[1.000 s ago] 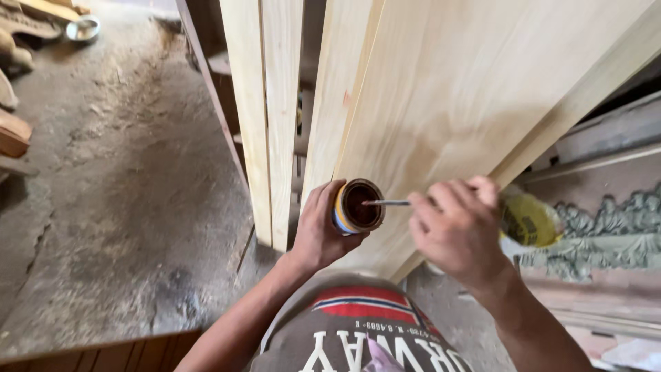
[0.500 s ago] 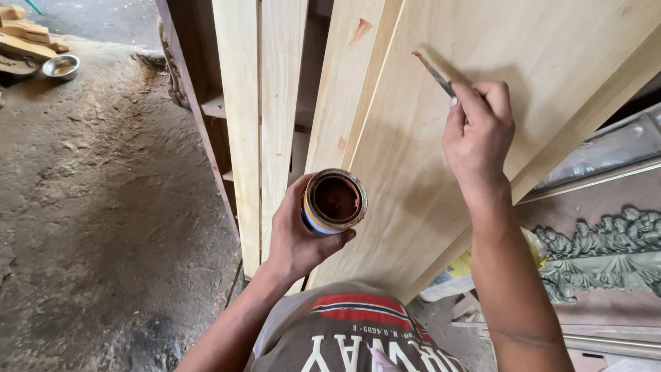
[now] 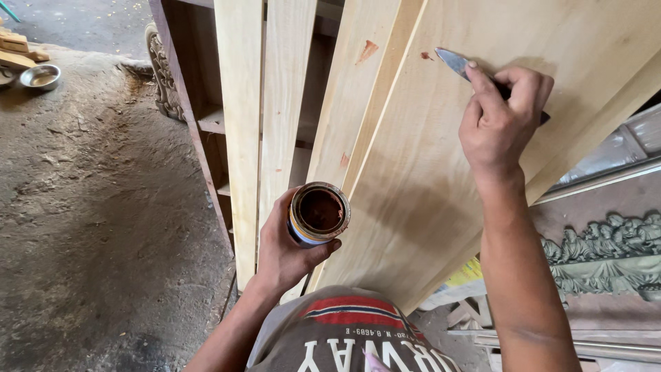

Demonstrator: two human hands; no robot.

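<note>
Clearly, boards: pale planks lean upright against a dark frame, faces reachable
Left hand: the left hand is wrapped shut around a small tin of reddish-brown paste — held level, mouth up, close by
Right hand: the right hand pinches a putty knife, blade tip pressed to the plank beside a red dab
Floor: metal bowl far left

Floor: bare, dusty grey concrete. Dark wooden shelf frame stands behind pale leaning planks. Carved relief panel at right
</note>
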